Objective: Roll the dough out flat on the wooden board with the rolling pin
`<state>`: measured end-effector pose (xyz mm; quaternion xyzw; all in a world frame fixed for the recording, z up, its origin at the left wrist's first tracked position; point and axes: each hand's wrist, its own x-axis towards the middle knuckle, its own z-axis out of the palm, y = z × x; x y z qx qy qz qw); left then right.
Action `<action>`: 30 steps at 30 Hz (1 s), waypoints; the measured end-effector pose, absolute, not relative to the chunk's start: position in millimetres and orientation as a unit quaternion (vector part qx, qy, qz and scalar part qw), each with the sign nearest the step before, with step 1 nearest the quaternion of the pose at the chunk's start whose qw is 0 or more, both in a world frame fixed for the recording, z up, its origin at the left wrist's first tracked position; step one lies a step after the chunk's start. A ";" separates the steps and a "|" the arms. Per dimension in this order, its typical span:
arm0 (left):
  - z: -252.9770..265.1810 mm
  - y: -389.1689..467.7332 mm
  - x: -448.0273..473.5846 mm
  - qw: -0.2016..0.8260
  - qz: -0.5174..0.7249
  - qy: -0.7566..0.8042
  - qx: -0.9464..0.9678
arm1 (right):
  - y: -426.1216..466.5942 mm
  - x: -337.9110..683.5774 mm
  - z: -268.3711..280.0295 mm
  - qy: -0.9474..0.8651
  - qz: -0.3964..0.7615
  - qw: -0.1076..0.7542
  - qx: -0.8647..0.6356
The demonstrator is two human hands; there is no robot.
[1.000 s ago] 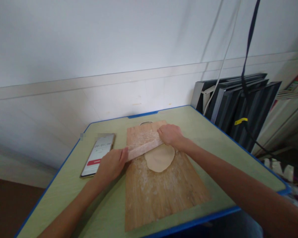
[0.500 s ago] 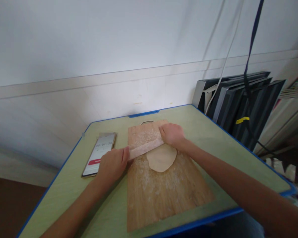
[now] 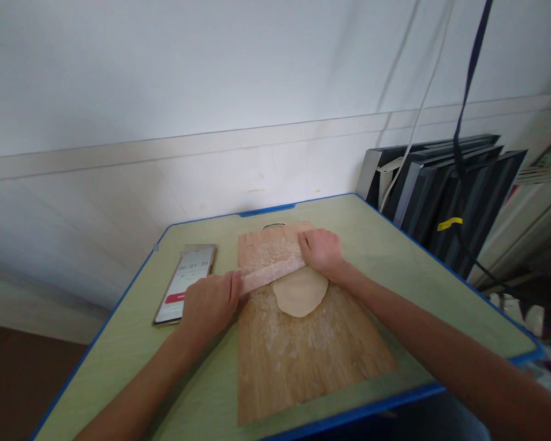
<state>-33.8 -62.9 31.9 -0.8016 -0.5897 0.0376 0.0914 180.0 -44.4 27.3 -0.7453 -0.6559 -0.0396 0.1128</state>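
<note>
A floured rolling pin lies slantwise across a wooden cutting board, its right end farther back. My left hand is closed around its left end, just off the board's left edge. Around the right end my right hand is wrapped, over the board's far right part. Under and in front of the pin is a thin, roundish sheet of dough; the pin covers its far edge. White flour is spread over the board, thickest behind the pin.
A phone showing a timer lies on the pale green table, left of the board and partly behind my left hand. The table has a blue rim and meets a white wall. Dark flat panels lean at the right, with a strap hanging before them.
Both hands keep their grip on the rolling pin, which is in nearly the same place on the dough. The whole view has shifted very slightly. The phone's timer has advanced.
</note>
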 end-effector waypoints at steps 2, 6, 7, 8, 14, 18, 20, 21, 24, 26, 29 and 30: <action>30.3 -61.4 -34.6 0.083 0.029 -0.583 -0.808 | -43.8 180.2 27.6 -0.654 -0.033 0.107 -0.748; 24.2 -49.7 -38.3 0.028 0.004 -0.588 -0.808 | -30.2 180.1 33.5 -0.661 0.003 0.081 -0.746; 22.9 -46.1 -39.2 0.014 0.004 -0.593 -0.805 | -26.0 180.1 35.1 -0.664 0.016 0.075 -0.744; 22.1 -42.8 -39.9 0.002 0.007 -0.596 -0.803 | -22.0 180.0 36.5 -0.664 0.030 0.070 -0.743; 25.5 -39.9 -38.4 0.006 0.058 -0.572 -0.818 | -13.5 178.0 40.1 -0.658 0.074 0.054 -0.747; 28.8 -53.3 -35.7 0.068 0.044 -0.585 -0.807 | -25.2 177.7 35.2 -0.666 0.011 0.099 -0.739; 29.3 -57.1 -35.2 0.086 0.047 -0.586 -0.805 | -28.9 178.7 32.7 -0.662 -0.011 0.111 -0.741; 29.2 -57.3 -35.3 0.086 0.048 -0.585 -0.805 | -28.8 179.2 32.2 -0.663 -0.008 0.108 -0.741; 27.5 -52.2 -37.0 0.056 0.044 -0.580 -0.812 | -20.3 180.1 33.6 -0.672 0.029 0.079 -0.736; 26.2 -47.1 -38.9 0.028 0.043 -0.575 -0.817 | -11.8 179.7 35.5 -0.678 0.045 0.064 -0.731; 25.9 -42.7 -40.3 0.000 0.056 -0.566 -0.823 | -3.4 178.4 37.1 -0.679 0.052 0.056 -0.730; 26.2 -42.7 -40.2 0.002 0.059 -0.563 -0.824 | -2.8 178.1 37.0 -0.678 0.054 0.054 -0.731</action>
